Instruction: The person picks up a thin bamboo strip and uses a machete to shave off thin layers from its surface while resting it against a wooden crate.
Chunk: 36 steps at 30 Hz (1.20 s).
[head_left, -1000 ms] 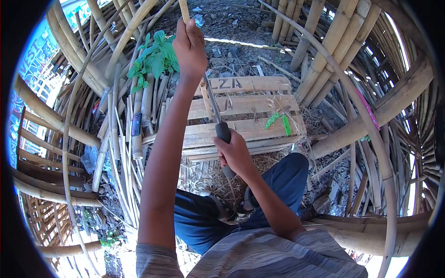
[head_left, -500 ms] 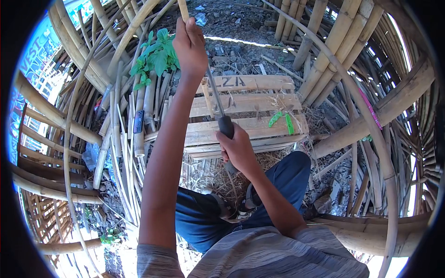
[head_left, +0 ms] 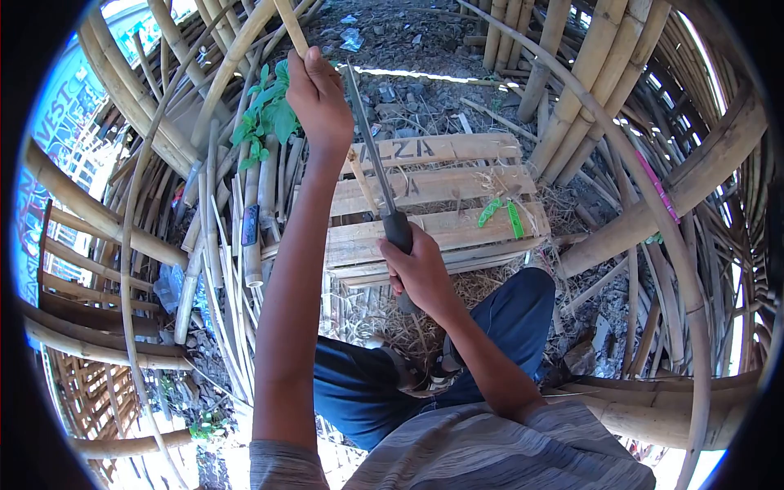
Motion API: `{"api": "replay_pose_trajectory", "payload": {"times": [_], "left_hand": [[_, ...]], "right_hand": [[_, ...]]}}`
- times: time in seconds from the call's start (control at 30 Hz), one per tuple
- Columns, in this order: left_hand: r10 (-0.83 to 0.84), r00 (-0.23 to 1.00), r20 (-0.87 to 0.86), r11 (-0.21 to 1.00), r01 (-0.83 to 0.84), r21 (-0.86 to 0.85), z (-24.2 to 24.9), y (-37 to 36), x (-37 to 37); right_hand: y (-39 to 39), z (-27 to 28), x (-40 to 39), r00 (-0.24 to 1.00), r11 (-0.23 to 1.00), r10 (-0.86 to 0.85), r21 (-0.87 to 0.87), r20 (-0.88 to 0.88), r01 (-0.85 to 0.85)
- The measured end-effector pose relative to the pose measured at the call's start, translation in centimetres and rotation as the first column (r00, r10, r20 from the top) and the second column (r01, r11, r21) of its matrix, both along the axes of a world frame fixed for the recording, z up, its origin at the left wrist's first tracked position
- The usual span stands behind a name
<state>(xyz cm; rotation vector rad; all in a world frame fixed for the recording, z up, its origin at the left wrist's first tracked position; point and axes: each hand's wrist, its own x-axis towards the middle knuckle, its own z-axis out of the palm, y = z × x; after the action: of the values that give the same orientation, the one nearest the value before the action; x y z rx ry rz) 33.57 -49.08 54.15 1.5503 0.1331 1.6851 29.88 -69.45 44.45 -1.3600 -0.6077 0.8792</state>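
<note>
My left hand (head_left: pixel 320 100) is closed around a bamboo strip (head_left: pixel 289 26), raised at the upper middle. The strip's lower end (head_left: pixel 360 178) shows below my wrist, over the slatted wooden crate (head_left: pixel 457 184). My right hand (head_left: pixel 418 269) grips the dark handle of a long knife (head_left: pixel 376 155), its blade pointing up and away, beside the strip's lower end. On the crate's right side lie two bright green pieces (head_left: pixel 514 220).
Bamboo poles (head_left: pixel 596 82) curve around both sides. A leafy plant (head_left: pixel 273 110) grows behind my left forearm. A dark phone-like object (head_left: pixel 250 225) rests on poles at left. Pink wrapping (head_left: pixel 656 186) circles a pole at right.
My left hand has moved left and slightly down with the strip. The knife's blade now leans further left, its tip in view clear of my left wrist. The view has shifted slightly.
</note>
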Motion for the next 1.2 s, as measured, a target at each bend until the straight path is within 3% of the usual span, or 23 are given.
{"api": "replay_pose_trajectory", "payload": {"times": [0.1, 0.17, 0.23, 0.3, 0.37, 0.5, 0.63, 0.7, 0.97, 1.03, 1.2], "left_hand": [[0.095, 0.994, -0.045, 0.995, -0.096, -0.004, 0.0, -0.5, -0.3], [0.127, 0.992, -0.025, 0.99, -0.128, -0.053, 0.0, -0.9, -0.4], [0.113, 0.993, -0.018, 0.992, -0.114, -0.057, 0.2, -1.0, -0.5], [0.084, 0.995, -0.05, 0.995, -0.087, -0.051, 0.0, -0.8, -0.9], [0.059, 0.997, -0.052, 0.997, -0.061, -0.04, 0.1, -0.7, -0.9], [-0.039, 0.999, -0.011, 0.996, 0.038, -0.083, 0.0, -0.9, -1.0], [-0.021, 1.0, 0.011, 0.996, 0.022, -0.086, 0.0, -0.7, -0.7], [-0.005, 0.999, 0.034, 0.996, 0.008, -0.091, 0.1, -0.5, -0.7], [0.011, 1.0, 0.022, 0.996, -0.009, -0.086, 0.2, -0.4, -0.8], [0.02, 0.999, 0.028, 0.996, -0.017, -0.092, 0.0, -0.1, -0.9], [-0.046, 0.999, 0.009, 0.994, 0.047, -0.097, 0.3, -0.1, -1.9]], "right_hand": [[0.3, 0.9, -0.3, 0.999, 1.0, 0.013, -0.006, 0.043, -0.013], [0.7, -2.3, -0.7, 0.997, 0.996, 0.051, -0.077, 0.059, -0.046], [0.9, -4.0, -0.9, 0.956, 1.0, 0.003, -0.03, 0.294, 0.006], [0.6, -2.1, -0.4, 0.974, 0.999, 0.025, -0.05, 0.225, -0.014], [0.2, 0.8, 0.3, 0.996, 0.994, 0.077, -0.085, 0.049, -0.072], [0.1, 1.2, 0.0, 0.993, 0.999, -0.02, 0.039, 0.12, 0.015], [0.6, -3.2, -0.3, 0.966, 0.999, 0.011, -0.036, 0.259, -0.002], [0.1, -2.4, 0.0, 0.998, 0.995, 0.068, -0.078, -0.008, -0.068], [-0.5, 0.3, -0.3, 1.0, 1.0, 0.017, 0.009, 0.02, -0.017], [-0.1, -0.9, -0.3, 0.993, 0.994, 0.113, -0.003, -0.013, -0.113], [-0.1, -0.5, -0.4, 0.99, 0.99, 0.139, -0.024, -0.023, -0.139]]}}
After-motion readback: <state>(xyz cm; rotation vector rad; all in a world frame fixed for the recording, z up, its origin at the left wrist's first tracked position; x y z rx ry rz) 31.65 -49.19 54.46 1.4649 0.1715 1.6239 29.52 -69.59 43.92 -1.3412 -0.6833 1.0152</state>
